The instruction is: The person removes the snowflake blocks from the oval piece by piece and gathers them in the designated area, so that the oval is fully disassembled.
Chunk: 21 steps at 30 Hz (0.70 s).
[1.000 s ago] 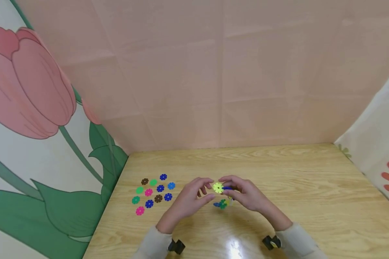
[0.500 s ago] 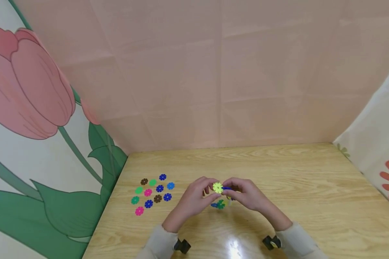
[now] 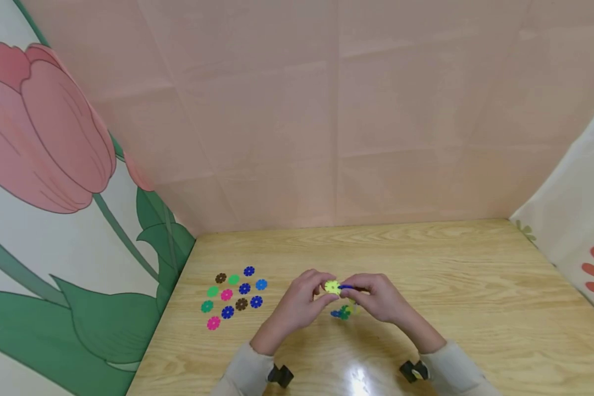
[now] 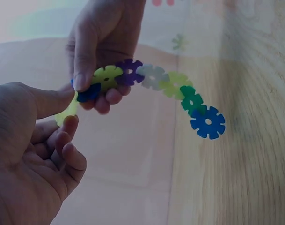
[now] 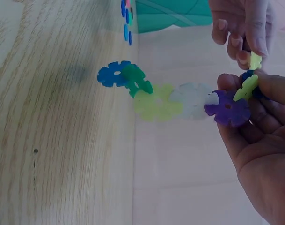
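Note:
In the head view my left hand (image 3: 299, 300) pinches a yellow-green snowflake disc (image 3: 332, 287) between thumb and fingers. My right hand (image 3: 380, 300) grips the dark blue disc (image 4: 89, 93) beside it, at the near end of a chain of slotted discs. Seen from the left wrist, the chain runs on through a yellow-green disc (image 4: 101, 75), a purple disc (image 4: 123, 77), a whitish disc (image 4: 154, 83), another yellow-green disc (image 4: 172, 89), a green disc (image 4: 187, 97) and a blue end disc (image 4: 215, 124). It curves down past my right hand. Fingers partly hide the joint between both hands.
Several loose discs lie spread on the wooden table (image 3: 475, 286) left of my hands, among them a pink disc (image 3: 213, 323), a brown disc (image 3: 241, 304) and a light blue disc (image 3: 261, 284). A pink cloth (image 3: 277, 137) hangs behind the table; a tulip-print cloth (image 3: 69, 126) stands at left.
My left hand has moved right and its fingers have closed in on the yellow-green disc, which has tilted slightly. My right hand has barely moved; the hanging chain end has swung a little.

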Motion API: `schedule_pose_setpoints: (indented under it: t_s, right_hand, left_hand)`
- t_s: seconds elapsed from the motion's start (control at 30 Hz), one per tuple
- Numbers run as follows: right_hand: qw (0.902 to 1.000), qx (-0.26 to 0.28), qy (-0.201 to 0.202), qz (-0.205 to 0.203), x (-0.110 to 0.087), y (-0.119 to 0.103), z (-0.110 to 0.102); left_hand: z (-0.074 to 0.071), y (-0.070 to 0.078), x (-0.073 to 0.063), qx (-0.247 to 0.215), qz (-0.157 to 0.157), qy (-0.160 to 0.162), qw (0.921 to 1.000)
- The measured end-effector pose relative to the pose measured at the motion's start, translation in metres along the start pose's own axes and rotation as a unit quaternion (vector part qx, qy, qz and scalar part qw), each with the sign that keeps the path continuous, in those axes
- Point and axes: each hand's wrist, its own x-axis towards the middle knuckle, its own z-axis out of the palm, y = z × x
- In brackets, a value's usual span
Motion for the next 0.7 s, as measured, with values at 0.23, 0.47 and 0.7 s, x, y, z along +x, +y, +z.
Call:
schedule_pose_setpoints:
  t_s: [0.23, 0.47, 0.7]
  right_hand:
    - [0.9999, -0.001, -0.004, 0.016, -0.002, -0.001, 0.0]
    - [0.9964, 0.077, 0.004, 0.036, -0.003, 0.001, -0.001]
    - [0.996, 0.084, 0.015, 0.024, -0.002, 0.001, -0.004]
  left_hand:
    - [-0.008, -0.003, -0.001, 0.006, -0.012, -0.008, 0.9999]
    - [-0.025, -0.03, -0.005, 0.001, -0.047, 0.035, 0.9983]
    - [-0.049, -0.09, -0.005, 0.006, -0.104, 0.08, 0.9914]
